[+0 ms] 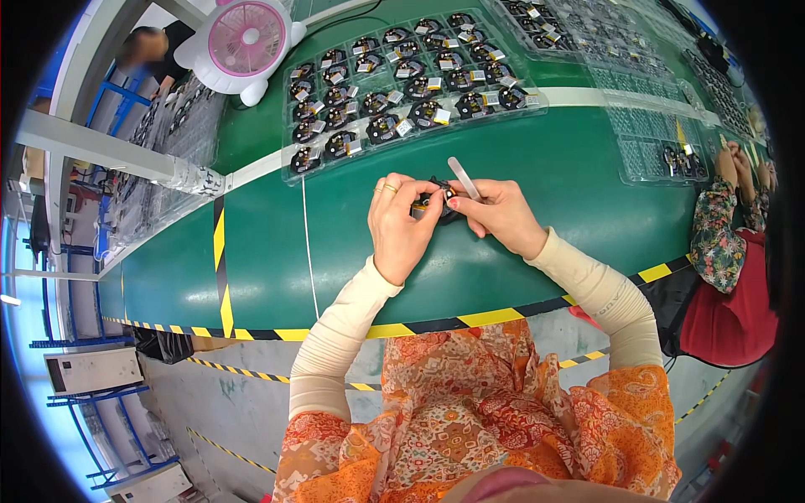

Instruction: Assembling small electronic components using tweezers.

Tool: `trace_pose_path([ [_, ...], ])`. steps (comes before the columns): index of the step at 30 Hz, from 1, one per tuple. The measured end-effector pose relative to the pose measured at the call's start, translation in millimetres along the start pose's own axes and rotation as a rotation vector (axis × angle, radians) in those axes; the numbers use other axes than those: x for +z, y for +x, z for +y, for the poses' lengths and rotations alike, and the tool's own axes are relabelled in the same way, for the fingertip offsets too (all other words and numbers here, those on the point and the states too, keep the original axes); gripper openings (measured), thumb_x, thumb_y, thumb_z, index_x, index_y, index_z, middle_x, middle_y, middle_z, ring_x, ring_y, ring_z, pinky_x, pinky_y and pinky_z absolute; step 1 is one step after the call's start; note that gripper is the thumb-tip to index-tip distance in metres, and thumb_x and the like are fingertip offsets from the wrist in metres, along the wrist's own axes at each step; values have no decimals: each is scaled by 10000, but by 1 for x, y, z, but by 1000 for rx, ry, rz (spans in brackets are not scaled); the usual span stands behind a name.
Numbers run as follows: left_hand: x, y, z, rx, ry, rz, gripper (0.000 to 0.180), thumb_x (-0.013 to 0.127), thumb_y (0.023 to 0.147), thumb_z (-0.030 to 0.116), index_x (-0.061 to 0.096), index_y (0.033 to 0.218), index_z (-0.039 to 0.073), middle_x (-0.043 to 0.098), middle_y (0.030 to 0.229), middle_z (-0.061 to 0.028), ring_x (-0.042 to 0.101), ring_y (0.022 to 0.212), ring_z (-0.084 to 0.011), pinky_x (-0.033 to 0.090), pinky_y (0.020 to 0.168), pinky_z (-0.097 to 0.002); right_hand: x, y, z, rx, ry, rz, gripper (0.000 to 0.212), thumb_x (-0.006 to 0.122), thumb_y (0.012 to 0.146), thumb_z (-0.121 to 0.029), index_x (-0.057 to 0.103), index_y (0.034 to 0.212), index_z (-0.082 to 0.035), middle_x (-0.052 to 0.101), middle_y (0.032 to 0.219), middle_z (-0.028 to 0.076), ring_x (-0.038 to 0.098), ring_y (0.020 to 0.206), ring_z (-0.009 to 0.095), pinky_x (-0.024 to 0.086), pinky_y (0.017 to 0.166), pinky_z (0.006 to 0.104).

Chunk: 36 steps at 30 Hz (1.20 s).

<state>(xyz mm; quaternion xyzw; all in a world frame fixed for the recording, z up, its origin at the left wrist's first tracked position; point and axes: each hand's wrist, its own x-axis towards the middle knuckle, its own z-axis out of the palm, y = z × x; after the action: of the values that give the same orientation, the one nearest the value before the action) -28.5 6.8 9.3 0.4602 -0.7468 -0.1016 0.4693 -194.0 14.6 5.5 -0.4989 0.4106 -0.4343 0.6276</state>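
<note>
Above the green table (pixel 251 289), my left hand (pixel 397 225) pinches a small, round black electronic assembly (pixel 450 218) between thumb and fingers. My fingers cover much of the part, so its details are hard to make out. My right hand (pixel 506 216) is closed around a flat, pale stick-like tool (pixel 462 176) that points up and away from me. The fingertips of that hand also touch the assembly's right side. Just beyond my hands, a clear plastic tray (pixel 530 106) holds several similar round black assemblies, many with silvery rectangular pieces on them.
A white fan (pixel 250 38) with a pink grille stands at the back left. On the right, another clear tray (pixel 637 138) has a few assemblies near its front edge. A co-worker's hands (pixel 738 168) are at the far right. Yellow-and-black tape (pixel 490 318) lines the near edge.
</note>
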Motion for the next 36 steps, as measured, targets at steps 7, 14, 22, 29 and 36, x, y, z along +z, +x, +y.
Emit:
trace_pose_path([
  [7,0,-1,1,-75,-73,-20,113,681,654,0,588,706,35,507,690,-61,498,645,-207,415,574,-316,1,-1,4,29,100,12,256,594,842,-85,597,1074,25,559,651,-8,439,467,35,318,410,179],
  [14,-1,-4,0,-76,-90,-24,118,681,648,-7,587,704,35,510,690,-60,497,635,-202,414,570,-313,5,-4,-3,-5,120,94,254,584,846,-74,595,1078,29,564,662,-6,427,469,33,309,409,181],
  [22,-2,-6,-3,94,-38,53,171,698,617,-21,587,728,50,513,708,-61,501,656,-225,408,580,-324,2,-9,-8,-44,43,-8,212,597,845,-95,631,1033,-2,513,578,-36,389,461,11,292,414,184],
  [29,-6,-1,5,156,45,49,183,706,613,-18,581,729,50,528,736,-71,518,696,-237,421,610,-333,-3,-9,-12,-86,-29,-22,161,592,846,-69,642,965,27,474,546,-39,378,449,7,280,404,186],
  [36,-9,0,-4,-162,-134,-358,247,578,807,18,527,1046,-18,598,889,-123,598,650,-185,496,578,-278,-7,1,-8,-27,-141,-24,192,614,841,-114,643,992,1,465,539,-61,372,440,7,273,400,193],
])
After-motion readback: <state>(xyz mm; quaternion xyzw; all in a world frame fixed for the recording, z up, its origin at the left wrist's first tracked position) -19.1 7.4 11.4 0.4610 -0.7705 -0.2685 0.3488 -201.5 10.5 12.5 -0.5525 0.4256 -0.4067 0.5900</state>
